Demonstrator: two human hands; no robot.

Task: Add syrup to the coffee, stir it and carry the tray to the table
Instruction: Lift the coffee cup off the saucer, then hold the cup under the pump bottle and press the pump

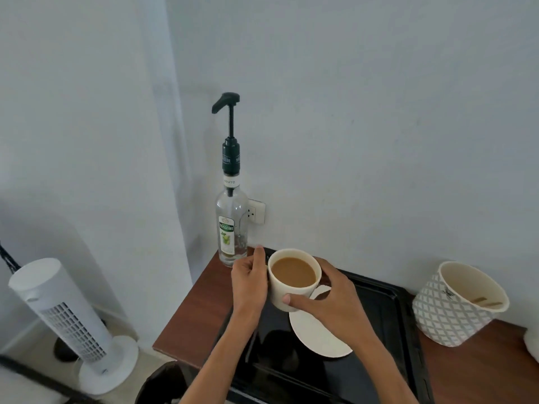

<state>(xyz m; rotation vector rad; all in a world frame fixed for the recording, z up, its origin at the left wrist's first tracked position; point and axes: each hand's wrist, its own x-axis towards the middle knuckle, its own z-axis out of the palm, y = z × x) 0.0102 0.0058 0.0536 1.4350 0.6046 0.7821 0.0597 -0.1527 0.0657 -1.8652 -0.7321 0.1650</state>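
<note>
A cream cup (293, 279) full of milky coffee is held above the black tray (388, 313), lifted off its white saucer (316, 336). My left hand (249, 282) grips the cup's left side, where the handle is hidden. My right hand (329, 295) wraps the right side, thumb across the front. A clear syrup bottle (232, 228) with a tall dark pump stands upright in the counter's back left corner, just behind my left hand. No spoon is in view.
The brown wooden counter (189, 310) ends at its left edge near the wall. A patterned white pot (458, 304) stands right of the tray. A white tower fan (67, 319) stands on the floor to the left. A wall socket (256, 211) sits behind the bottle.
</note>
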